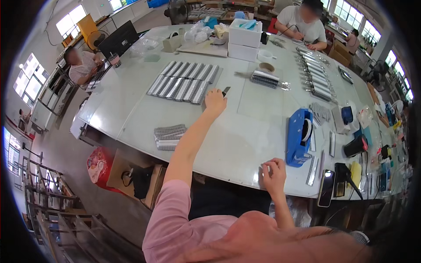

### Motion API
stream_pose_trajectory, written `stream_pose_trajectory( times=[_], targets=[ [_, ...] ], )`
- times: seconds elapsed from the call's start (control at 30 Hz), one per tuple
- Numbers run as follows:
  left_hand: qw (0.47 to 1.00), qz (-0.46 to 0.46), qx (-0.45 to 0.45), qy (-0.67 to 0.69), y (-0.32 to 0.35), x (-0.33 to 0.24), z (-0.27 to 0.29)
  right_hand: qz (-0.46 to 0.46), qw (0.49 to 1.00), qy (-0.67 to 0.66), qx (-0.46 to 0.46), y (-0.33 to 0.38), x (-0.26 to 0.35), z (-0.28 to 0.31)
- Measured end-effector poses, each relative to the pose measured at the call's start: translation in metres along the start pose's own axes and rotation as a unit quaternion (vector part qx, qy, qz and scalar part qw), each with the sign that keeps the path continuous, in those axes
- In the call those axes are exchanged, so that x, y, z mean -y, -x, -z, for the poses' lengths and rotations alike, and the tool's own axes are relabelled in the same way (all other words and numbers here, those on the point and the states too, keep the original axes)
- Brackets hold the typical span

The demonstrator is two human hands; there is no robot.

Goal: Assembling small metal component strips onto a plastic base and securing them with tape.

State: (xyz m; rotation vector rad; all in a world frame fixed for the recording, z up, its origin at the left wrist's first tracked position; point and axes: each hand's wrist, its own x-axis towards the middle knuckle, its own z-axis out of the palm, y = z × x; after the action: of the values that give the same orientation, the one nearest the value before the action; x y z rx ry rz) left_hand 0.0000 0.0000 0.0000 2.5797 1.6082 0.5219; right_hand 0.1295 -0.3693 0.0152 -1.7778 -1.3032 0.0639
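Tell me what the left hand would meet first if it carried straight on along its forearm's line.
Most likely the small dark object by the left hand; whether it is already gripped is unclear. Beyond, the line runs roughly toward the white foam boxes, though depth is uncertain.

pale table (245,144) with rows of silver strips (184,84), blue tape dispenser (294,140), white boxes (243,41)

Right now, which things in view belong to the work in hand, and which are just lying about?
Likely in the work:
dark thin piece at the left hand
laid-out grey strips beside that hand
perhaps the blue tape dispenser near the right hand

Seemingly just lying about:
phone
white foam boxes
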Motion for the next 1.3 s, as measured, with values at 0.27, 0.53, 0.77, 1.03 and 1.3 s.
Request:
stream_pose_trajectory(
  times=[0.27,0.53,0.77,1.03,1.3],
  targets=[
    [0.998,-0.011,-0.061,0.012,-0.013,0.002,-0.006,0.046,0.999,0.018,0.019,-0.018,0.004,-0.017],
    [0.987,0.027,0.120,0.106,-0.020,0.005,0.024,0.014,0.995,-0.055,0.083,-0.037,0.017,-0.037],
    [0.809,0.105,0.286,0.502,-0.021,-0.031,0.043,-0.136,0.950,-0.264,0.098,-0.109,0.023,-0.073],
    [0.586,0.053,0.422,0.690,0.000,-0.092,0.034,-0.362,0.490,-0.761,0.223,-0.194,0.000,-0.063],
    [0.672,-0.008,0.323,0.666,-0.004,-0.118,0.023,-0.319,0.465,-0.802,0.194,-0.200,-0.032,-0.061]
  ],
)
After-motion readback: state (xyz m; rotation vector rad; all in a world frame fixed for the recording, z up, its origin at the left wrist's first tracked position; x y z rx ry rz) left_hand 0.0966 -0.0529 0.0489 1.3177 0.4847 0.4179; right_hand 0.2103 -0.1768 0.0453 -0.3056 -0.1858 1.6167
